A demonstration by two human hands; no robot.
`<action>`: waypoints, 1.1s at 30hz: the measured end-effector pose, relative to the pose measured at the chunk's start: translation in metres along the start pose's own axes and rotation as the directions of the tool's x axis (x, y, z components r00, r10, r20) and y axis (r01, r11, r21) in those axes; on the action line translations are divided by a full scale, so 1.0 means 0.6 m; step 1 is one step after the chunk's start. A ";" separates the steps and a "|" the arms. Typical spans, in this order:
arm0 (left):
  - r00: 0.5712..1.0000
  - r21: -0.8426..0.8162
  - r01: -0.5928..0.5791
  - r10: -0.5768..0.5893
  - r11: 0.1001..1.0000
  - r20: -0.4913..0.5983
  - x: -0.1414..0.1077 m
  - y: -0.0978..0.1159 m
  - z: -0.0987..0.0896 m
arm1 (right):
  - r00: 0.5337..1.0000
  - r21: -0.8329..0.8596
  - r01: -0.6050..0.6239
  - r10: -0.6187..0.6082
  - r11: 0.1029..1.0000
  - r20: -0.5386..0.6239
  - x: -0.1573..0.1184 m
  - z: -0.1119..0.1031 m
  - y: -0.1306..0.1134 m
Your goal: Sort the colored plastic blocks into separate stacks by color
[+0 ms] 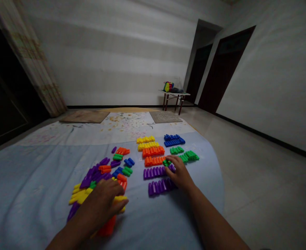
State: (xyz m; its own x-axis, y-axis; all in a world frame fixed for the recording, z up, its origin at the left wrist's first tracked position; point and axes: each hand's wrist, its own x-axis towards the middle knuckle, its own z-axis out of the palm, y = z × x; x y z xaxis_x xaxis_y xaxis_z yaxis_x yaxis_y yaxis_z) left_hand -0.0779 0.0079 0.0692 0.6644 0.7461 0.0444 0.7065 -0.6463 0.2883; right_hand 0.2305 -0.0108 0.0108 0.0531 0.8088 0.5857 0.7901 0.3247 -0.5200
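Bullet-shaped plastic pieces in several colours lie on the blue cloth. My left hand (pixel 104 194) rests over a mixed pile, its thumb apart from its bent fingers. Yellow pieces (pixel 80 195) and purple pieces (pixel 94 173) lie beside it, and an orange piece (pixel 108 226) shows beneath. My right hand (pixel 179 172) is over the sorted groups, thumb and fingers closed around small green pieces (pixel 166 162). It partly hides two purple rows, the nearer one (pixel 159 187) by the wrist. Orange rows (pixel 153 151) lie just beyond.
Farther back are yellow rows (pixel 148 146), blue pieces (pixel 174 141) and a green group (pixel 191 156). Two flat mats (pixel 86 116) lie at the far edge of the covered surface. A small table (pixel 175 93) with a colourful bag stands near the wall.
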 end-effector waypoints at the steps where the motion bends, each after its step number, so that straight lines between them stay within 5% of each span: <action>1: 0.999 0.013 0.020 -0.021 1.000 0.024 -0.003 0.003 0.002 | 1.000 0.003 0.005 -0.005 1.000 -0.004 0.000 0.001 0.000; 7: 0.981 0.089 0.131 -0.142 0.987 0.135 -0.005 -0.008 0.025 | 0.999 0.024 -0.023 0.024 0.999 -0.039 0.000 -0.002 -0.002; 18: 0.987 0.007 0.146 -0.145 0.989 -0.076 0.048 0.050 0.011 | 0.997 0.050 -0.027 0.031 0.998 -0.065 0.000 -0.004 -0.002; 24: 0.972 0.046 0.219 -0.214 0.975 -0.102 0.080 0.086 0.050 | 0.997 0.057 -0.022 0.026 0.998 -0.068 -0.002 -0.001 0.005; 29: 0.978 0.129 0.194 -0.181 0.972 -0.105 0.077 0.083 0.089 | 0.997 0.054 -0.040 0.044 0.998 -0.067 -0.003 -0.001 0.009; 33: 0.980 0.207 0.190 -0.174 0.960 -0.093 0.084 0.064 0.086 | 0.997 0.052 -0.040 0.043 0.998 -0.063 -0.002 0.000 0.010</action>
State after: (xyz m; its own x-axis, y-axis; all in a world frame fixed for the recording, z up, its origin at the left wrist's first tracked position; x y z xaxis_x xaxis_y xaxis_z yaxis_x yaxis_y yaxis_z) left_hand -0.0048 0.0121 0.0332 0.5055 0.8590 0.0819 0.8550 -0.5114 0.0867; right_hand 0.2354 -0.0099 0.0067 0.1259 0.7893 0.6010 0.7547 0.3170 -0.5744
